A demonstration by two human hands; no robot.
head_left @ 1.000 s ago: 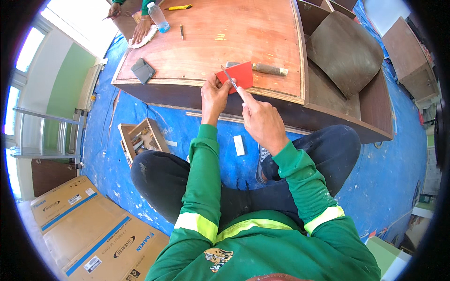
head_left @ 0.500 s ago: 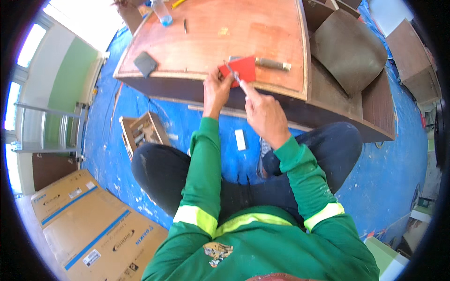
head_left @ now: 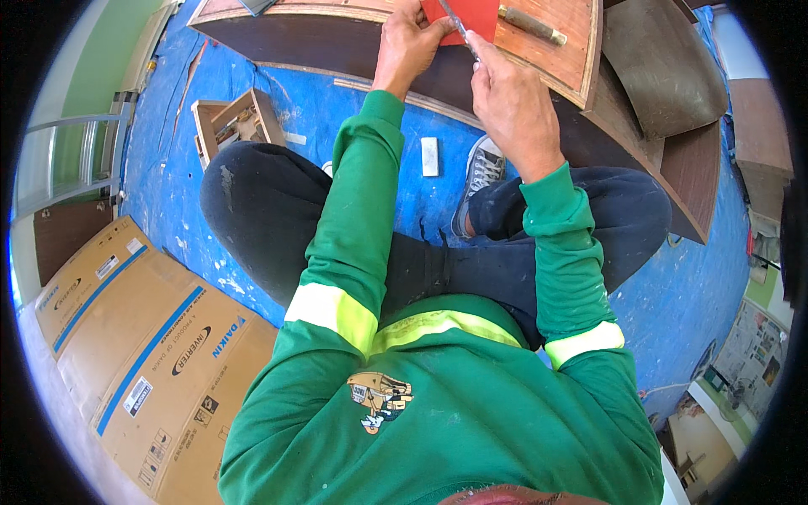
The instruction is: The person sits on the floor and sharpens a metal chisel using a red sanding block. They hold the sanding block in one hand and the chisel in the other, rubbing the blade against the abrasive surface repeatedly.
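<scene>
My left hand pinches the near left edge of a flat red sheet, over the near edge of a wooden panel. My right hand is closed on a slim metal tool, index finger stretched along it. The tool lies across the red sheet; its far tip is cut off by the picture's top edge, and its exact kind cannot be made out. Just right of the sheet, a wooden handle with metal ends rests on the panel. Whatever joins its left end is hidden by the sheet.
A wooden box of small pieces and a white block lie on the blue floor sheet. Large cardboard lies at left, below a metal ladder. A curved brown board leans at right.
The view has tilted down, so the panel and both hands sit higher in the picture. Both hands keep their holds, with the tool still across the red sheet.
</scene>
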